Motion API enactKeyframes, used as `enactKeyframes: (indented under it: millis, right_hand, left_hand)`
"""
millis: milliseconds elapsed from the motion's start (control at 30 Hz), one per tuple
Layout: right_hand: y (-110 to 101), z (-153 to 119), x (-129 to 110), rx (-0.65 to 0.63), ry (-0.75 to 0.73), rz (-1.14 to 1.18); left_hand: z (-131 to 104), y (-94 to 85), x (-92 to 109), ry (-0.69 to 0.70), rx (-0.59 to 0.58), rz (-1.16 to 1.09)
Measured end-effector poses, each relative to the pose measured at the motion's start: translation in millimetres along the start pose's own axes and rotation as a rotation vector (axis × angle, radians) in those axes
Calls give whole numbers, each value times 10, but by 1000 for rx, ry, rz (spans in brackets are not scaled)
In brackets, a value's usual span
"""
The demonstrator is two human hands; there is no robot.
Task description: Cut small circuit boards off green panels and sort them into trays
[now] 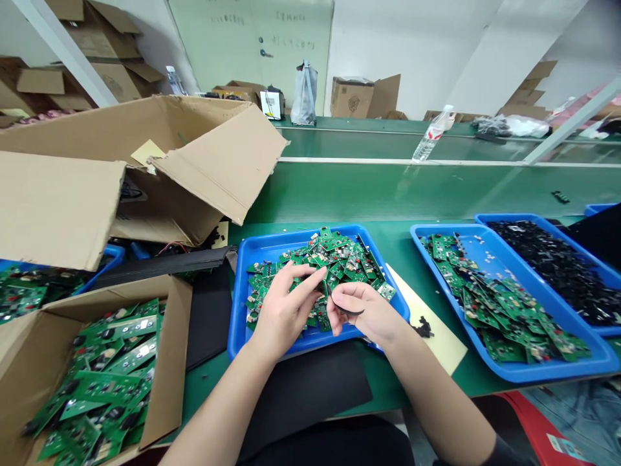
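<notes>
Both my hands meet over a blue tray (236, 304) heaped with green circuit boards (339, 249). My left hand (286, 307) has its fingers bent, with the fingertips at a small circuit board (326, 285) seen nearly edge-on; its grip is partly hidden. Close by on the right, my right hand (363, 310) is closed, a thin curved black strip (350, 311) pinched between thumb and fingers. The fingertips of the right hand also come up to the edge of that board. Whether the strip touches the board cannot be made out.
At left stands an open carton (174, 349) of larger circuit boards, below a big flapped cardboard box (218, 155). Black sheets (310, 388) lie before the tray. To the right are small black pieces (423, 327) on paper, another blue tray (514, 372) of boards, and a tray of black parts (557, 272).
</notes>
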State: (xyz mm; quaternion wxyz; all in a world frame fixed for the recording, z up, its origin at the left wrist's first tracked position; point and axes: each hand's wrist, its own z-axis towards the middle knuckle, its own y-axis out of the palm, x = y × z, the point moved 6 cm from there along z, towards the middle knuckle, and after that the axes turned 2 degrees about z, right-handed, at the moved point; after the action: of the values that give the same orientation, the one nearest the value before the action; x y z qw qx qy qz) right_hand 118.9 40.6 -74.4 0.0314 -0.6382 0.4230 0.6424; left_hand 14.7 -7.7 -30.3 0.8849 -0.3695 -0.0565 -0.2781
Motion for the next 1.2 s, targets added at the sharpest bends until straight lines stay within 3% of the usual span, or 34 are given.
enactKeyframes:
  millis: [400, 900, 1200]
  right_hand:
    - [14, -6, -10, -16, 2, 20]
    - [-87, 9, 18, 21, 41, -240]
    - [-135, 39, -30, 154, -135, -140]
  left_hand:
    - [25, -15, -23, -138, -14, -151]
    - [28, -67, -38, 15, -17, -180]
    - [28, -109, -133, -191, 80, -281]
